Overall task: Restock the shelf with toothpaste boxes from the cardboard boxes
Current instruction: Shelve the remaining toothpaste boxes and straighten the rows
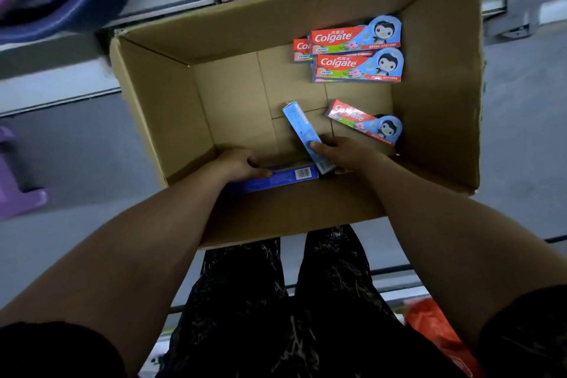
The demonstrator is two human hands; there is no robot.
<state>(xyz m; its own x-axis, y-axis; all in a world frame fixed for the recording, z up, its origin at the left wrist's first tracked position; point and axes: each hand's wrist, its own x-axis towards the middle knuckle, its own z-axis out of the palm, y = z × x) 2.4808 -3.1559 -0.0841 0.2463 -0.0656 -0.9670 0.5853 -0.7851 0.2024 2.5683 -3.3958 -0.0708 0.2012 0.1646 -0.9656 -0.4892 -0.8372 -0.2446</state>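
Left hand – gripping blue box; right hand – gripping tilted box

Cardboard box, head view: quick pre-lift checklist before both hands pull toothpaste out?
1. Left hand grip on the blue box with the barcode: ok, fingers wrap it.
2. Right hand grip on the tilted blue box: ok.
3. Lift path out of the cardboard box: ok, flaps open, nothing overhead.
4. Stock left: ok, the lone red box and red stack remain.
5. Shelf space: cannot tell, target shelf not seen.
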